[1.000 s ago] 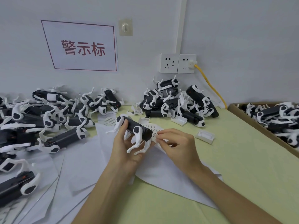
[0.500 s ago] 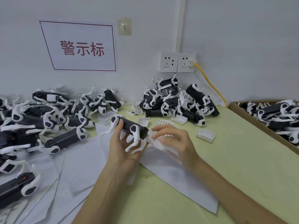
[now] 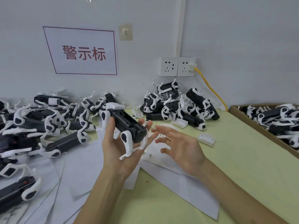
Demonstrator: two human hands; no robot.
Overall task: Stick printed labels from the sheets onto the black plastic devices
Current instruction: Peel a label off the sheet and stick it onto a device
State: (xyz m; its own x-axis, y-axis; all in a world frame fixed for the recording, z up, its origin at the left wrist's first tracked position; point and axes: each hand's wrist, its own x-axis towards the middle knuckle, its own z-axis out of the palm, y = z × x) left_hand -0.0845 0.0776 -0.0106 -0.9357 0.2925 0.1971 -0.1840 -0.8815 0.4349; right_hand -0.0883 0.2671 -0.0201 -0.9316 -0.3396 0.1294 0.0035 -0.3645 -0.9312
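Observation:
My left hand (image 3: 116, 152) grips a black plastic device (image 3: 127, 125) with white legs and holds it tilted above the table, a long black face turned up. Just right of the device's near end, my right hand (image 3: 182, 147) hovers with fingers spread and straight. A small white label (image 3: 154, 127) seems to cling to one of its fingertips. The label sheet (image 3: 165, 126) lies on the table behind and under that hand.
Heaps of the same devices lie at the left (image 3: 40, 123) and against the wall (image 3: 176, 104). A cardboard box (image 3: 252, 123) at the right holds more. Blank backing sheets (image 3: 77, 167) cover the near left. Small white plastic parts (image 3: 206, 139) lie on the green mat.
My left hand has raised and turned the device so a black face points up. My right hand has lifted off the label sheet and spread its fingers.

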